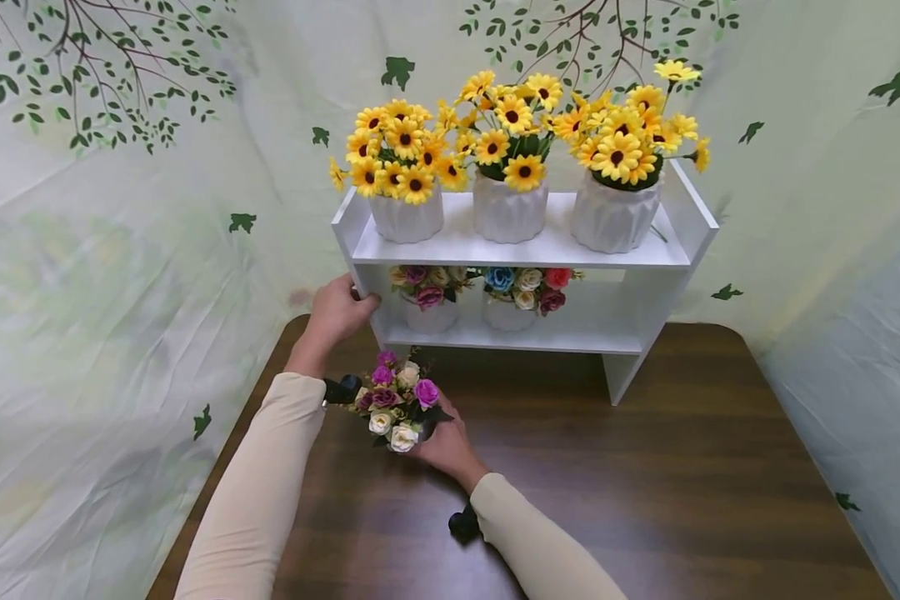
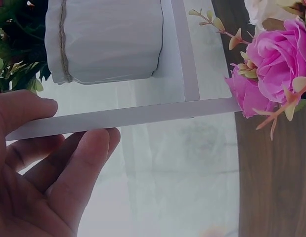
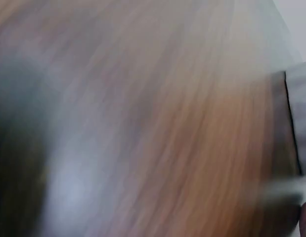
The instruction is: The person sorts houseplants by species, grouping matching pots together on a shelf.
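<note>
My left hand [image 1: 337,310] grips the left side panel of a white two-tier shelf [image 1: 656,308]. In the left wrist view its thumb lies on one face of the panel [image 2: 143,116] and the fingers on the other. Low in front of the shelf's left end, my right hand [image 1: 448,442] holds a bunch of artificial roses [image 1: 385,398], purple and cream, from below. Whatever base the roses stand in is hidden under the blooms. Pink petals [image 2: 286,64] of this bunch show at the edge of the left wrist view. The right wrist view is mostly motion blur.
Three white pots [image 1: 510,208] of yellow daisies stand along the top tier. On the lower tier, towards the left, are two pots [image 1: 432,315] of mixed roses. The shelf stands at the back of a brown wooden table [image 1: 645,500], before a leaf-printed curtain [image 1: 120,250].
</note>
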`<state>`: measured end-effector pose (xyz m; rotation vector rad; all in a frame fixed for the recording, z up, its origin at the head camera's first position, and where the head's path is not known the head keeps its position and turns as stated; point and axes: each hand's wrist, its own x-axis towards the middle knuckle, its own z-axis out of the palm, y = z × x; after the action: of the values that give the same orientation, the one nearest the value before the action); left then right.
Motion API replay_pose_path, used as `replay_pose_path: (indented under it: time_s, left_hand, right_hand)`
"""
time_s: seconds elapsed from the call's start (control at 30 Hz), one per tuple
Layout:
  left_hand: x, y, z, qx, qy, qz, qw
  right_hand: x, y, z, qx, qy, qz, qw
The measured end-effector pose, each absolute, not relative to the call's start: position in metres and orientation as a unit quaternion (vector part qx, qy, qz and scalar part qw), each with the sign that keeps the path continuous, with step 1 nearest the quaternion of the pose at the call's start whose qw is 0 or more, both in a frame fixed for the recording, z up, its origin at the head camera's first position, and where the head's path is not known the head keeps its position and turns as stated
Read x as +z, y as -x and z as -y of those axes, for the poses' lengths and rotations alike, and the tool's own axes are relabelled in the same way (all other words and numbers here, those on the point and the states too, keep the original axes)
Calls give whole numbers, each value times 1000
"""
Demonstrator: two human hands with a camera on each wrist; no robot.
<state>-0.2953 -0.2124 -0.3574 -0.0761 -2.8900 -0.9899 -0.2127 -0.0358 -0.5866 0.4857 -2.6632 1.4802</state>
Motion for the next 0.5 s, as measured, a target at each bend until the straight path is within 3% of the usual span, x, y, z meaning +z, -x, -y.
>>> replay_pose_path:
  time_s: [0.5]
  left_hand:
    - [-356, 298, 205, -332, 31, 942, 45]
  right_hand:
    - [-584, 209, 43, 425, -160, 887, 79]
